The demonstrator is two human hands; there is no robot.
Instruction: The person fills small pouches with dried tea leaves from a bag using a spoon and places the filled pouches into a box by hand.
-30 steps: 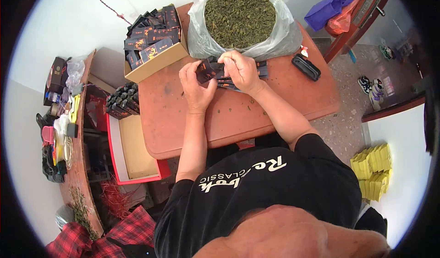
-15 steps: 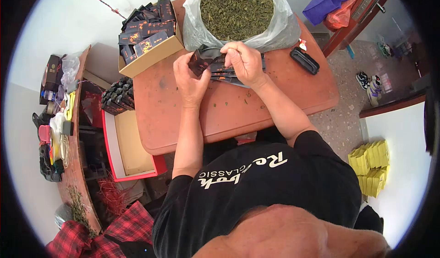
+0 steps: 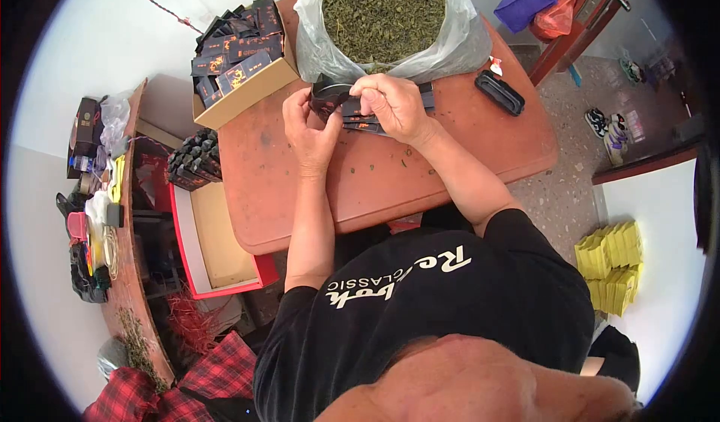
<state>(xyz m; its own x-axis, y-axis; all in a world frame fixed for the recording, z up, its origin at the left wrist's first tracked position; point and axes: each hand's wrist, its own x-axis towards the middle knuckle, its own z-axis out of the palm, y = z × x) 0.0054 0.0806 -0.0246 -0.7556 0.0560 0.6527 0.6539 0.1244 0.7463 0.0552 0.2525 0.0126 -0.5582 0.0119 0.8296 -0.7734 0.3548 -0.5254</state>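
Note:
My left hand (image 3: 309, 133) is wrapped round a small black packet (image 3: 325, 101) with reddish print, held above the brown table (image 3: 292, 212). Right beside it, my right hand (image 3: 395, 107) is closed with its fingers pinched at the packet's right side; what those fingers hold is hidden. Flat black packets (image 3: 364, 122) lie on the table under and behind my hands. Just beyond them is a clear plastic bag (image 3: 461, 43) full of dried green leaves (image 3: 384, 13).
A cardboard box (image 3: 247, 92) of black packets stands at the table's back left. A black tray (image 3: 499, 94) lies to the right. Beside the table's left edge is a red box (image 3: 225, 234) with bundled packets (image 3: 195, 160). Yellow packets (image 3: 609, 268) are stacked at far right.
The whole view has shifted slightly, with the table and boxes a little higher and further left. My left hand still holds the black packet, with my right hand close against it.

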